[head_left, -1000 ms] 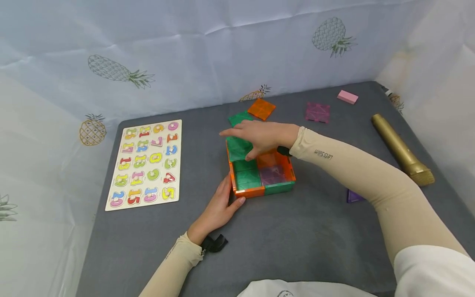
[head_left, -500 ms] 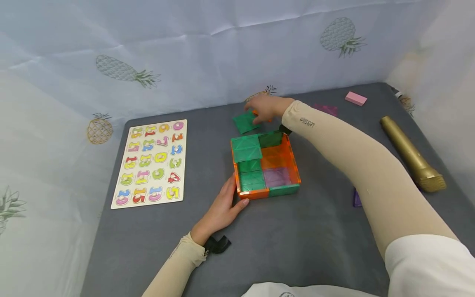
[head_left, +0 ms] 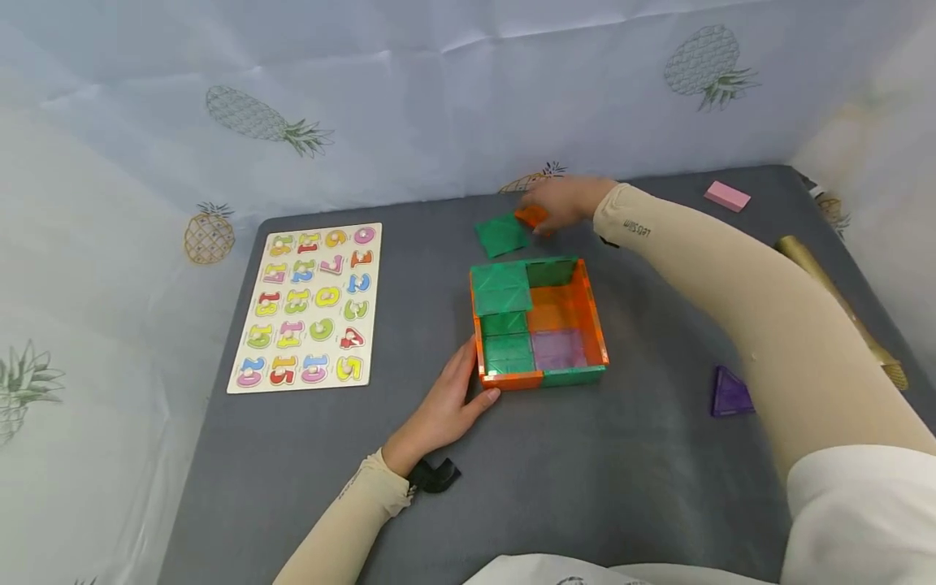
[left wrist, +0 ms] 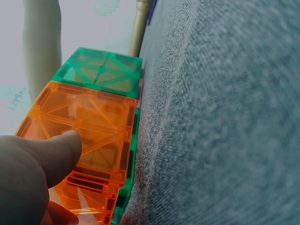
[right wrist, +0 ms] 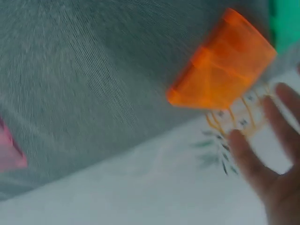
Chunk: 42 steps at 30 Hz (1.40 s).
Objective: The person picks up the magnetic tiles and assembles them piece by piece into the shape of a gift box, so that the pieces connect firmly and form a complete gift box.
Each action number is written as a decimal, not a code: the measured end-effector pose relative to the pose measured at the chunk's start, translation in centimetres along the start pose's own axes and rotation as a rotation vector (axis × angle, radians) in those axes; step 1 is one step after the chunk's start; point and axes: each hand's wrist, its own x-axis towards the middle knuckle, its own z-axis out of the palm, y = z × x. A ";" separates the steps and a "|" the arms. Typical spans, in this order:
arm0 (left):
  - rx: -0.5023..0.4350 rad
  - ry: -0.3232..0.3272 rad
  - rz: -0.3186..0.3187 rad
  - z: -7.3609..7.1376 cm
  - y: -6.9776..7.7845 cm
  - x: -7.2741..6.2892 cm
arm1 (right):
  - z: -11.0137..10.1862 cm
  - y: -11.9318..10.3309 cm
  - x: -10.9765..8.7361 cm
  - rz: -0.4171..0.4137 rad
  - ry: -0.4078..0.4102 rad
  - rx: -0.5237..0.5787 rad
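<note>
An open-topped box of see-through magnetic tiles point(head_left: 573, 376) stands on the table, with orange and green walls. One green tile point(head_left: 500, 286) covers its back left part. My left hand point(head_left: 444, 413) steadies the front left corner, fingers straight along the left wall. Its thumb point(left wrist: 63, 152) rests on the orange front wall in the left wrist view. Behind the box, my right hand point(head_left: 566, 203) reaches over a loose orange magnetic tile point(head_left: 531, 216). In the right wrist view its fingers point(right wrist: 251, 161) are spread beside that tile; the thumb is out of sight.
A loose green tile point(head_left: 502, 236) lies behind the box. At left is a number puzzle board point(head_left: 307, 309). Purple triangular tiles point(head_left: 730, 394), a gold microphone point(head_left: 826, 284) and a pink block point(head_left: 727, 197) are on the right. A pineapple-print curtain point(head_left: 439, 122) hangs along the back edge.
My right hand has moved from the green tile on the box's back left corner to the loose orange tile behind. The left hand stays at the box, and the head view has shifted slightly.
</note>
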 end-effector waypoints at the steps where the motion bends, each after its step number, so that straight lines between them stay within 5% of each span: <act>1: 0.002 -0.004 0.004 0.0 0.1 0.1 | 0.4 0.3 0.0 -0.022 0.018 -0.009; 6: 0.000 -0.034 0.026 0.6 0.4 0.6 | 3.7 1.6 0.4 -0.123 0.102 -0.047; 12: -0.015 -0.048 0.059 1.2 1.0 0.9 | 6.1 2.0 0.1 -0.068 0.111 0.040; 16: -0.017 -0.051 0.071 1.5 1.2 1.0 | 6.8 2.2 -0.4 -0.038 0.172 0.103; 24: -0.001 -0.007 0.036 0.8 0.9 0.5 | 5.8 0.9 -1.2 0.014 0.365 0.064; 29: -0.006 -0.006 -0.006 0.4 0.7 0.0 | 3.6 -0.3 -3.9 0.036 0.488 0.118; 34: -0.015 0.008 -0.028 0.2 0.7 -0.4 | 2.2 -2.1 -7.9 -0.048 0.486 0.149; 42: -0.005 0.030 -0.015 0.2 0.4 -0.2 | 4.6 -5.5 -12.4 -0.125 0.476 0.067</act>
